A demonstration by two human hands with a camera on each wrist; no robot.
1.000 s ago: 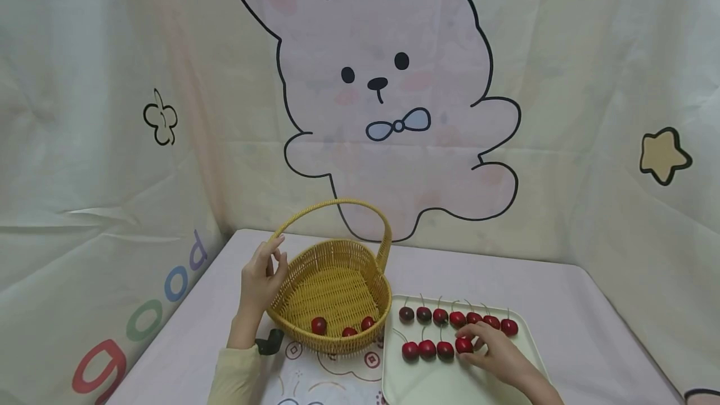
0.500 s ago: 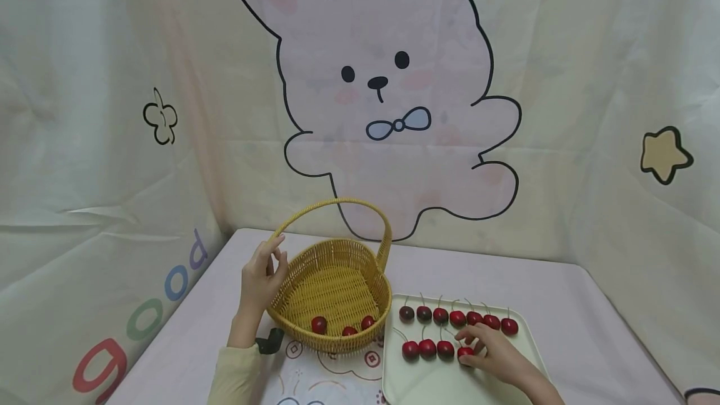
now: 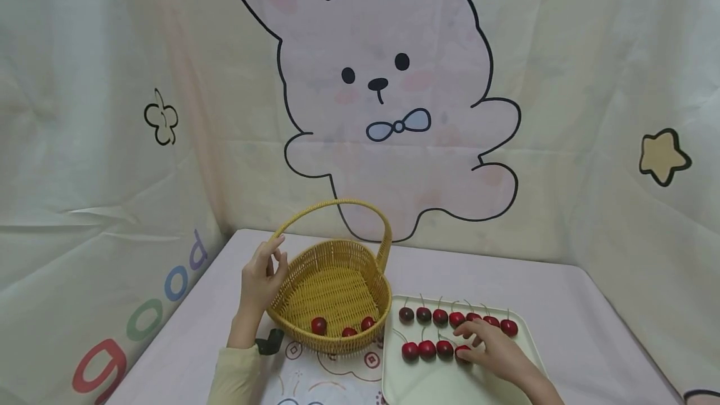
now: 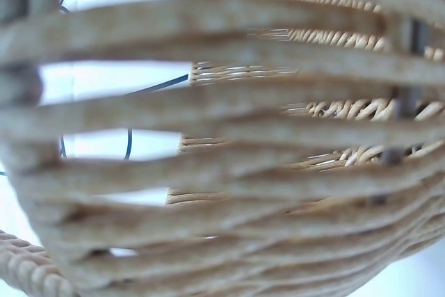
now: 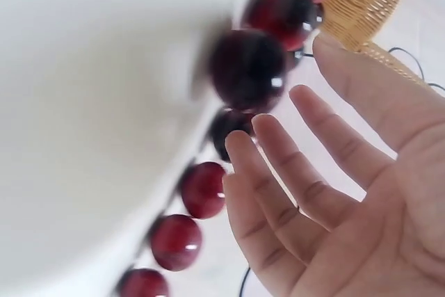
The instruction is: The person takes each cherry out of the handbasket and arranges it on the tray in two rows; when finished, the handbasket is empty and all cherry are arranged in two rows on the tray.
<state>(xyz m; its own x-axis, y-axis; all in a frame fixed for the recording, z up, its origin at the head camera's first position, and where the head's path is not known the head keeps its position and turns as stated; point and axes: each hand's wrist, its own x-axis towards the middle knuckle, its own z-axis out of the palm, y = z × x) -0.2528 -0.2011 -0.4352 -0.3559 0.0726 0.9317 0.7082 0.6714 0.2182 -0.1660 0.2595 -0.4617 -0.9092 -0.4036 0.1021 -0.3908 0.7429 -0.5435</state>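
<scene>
In the head view my left hand (image 3: pixel 263 277) holds the yellow wicker basket (image 3: pixel 384 305) by the left foot of its handle (image 3: pixel 354 202). The basket's woven wall (image 4: pixel 208 123) fills the left wrist view. Over the pale tray (image 3: pixel 416 383) is my right hand (image 3: pixel 495 349), its fingers spread with nothing between them. Partly covered by its thumb in the head view, a dark red cherry (image 3: pixel 462 355) ends the front row. The right wrist view shows a cherry (image 5: pixel 248 71) close to the fingertips (image 5: pixel 302 95).
Behind that row lies another row of stemmed cherries (image 3: pixel 424 315) on the tray. Inside the basket are a few cherries (image 3: pixel 319 325). A small black object (image 3: pixel 270 342) is beside my left wrist. A rabbit-print cloth (image 3: pixel 388 161) hangs behind the table (image 3: pixel 478 274).
My right hand has let go of the cherry at the end of the front row and its fingers have spread slightly. My left hand and the basket have stayed still.
</scene>
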